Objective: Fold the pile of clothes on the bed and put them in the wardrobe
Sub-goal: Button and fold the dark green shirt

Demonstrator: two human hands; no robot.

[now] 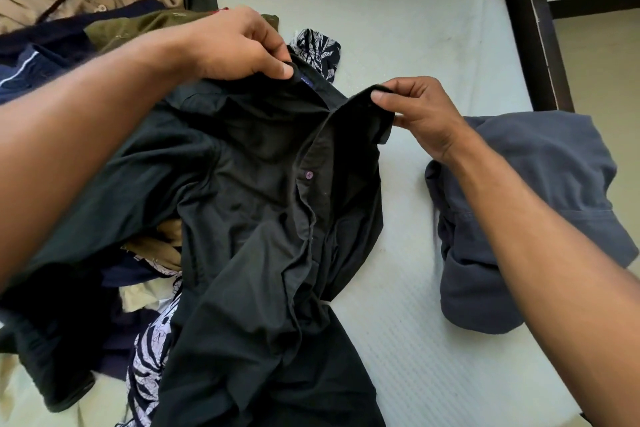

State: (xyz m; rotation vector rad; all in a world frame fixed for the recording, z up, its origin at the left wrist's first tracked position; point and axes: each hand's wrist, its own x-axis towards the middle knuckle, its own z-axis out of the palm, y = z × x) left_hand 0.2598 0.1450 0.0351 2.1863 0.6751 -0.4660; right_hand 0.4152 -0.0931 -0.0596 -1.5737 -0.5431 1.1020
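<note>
Right now, a black shirt (263,204) is being held by its collar (322,88) above the bed (398,3). One end of the collar is being pinched between thumb and curled fingers of the left hand (235,45), the other end likewise by the right hand (419,111). The shirt's long axis is running from the hands down toward the viewer, its body being draped partly over the pile (69,45) on the left. Bare mattress is being offered on the right, nearer the right hand, short of a grey-blue garment (526,204); the shirt would probably be laid flat there. The sleeves are being lost among folds, the hem is being cut off at the bottom edge, and no wardrobe is being shown.
</note>
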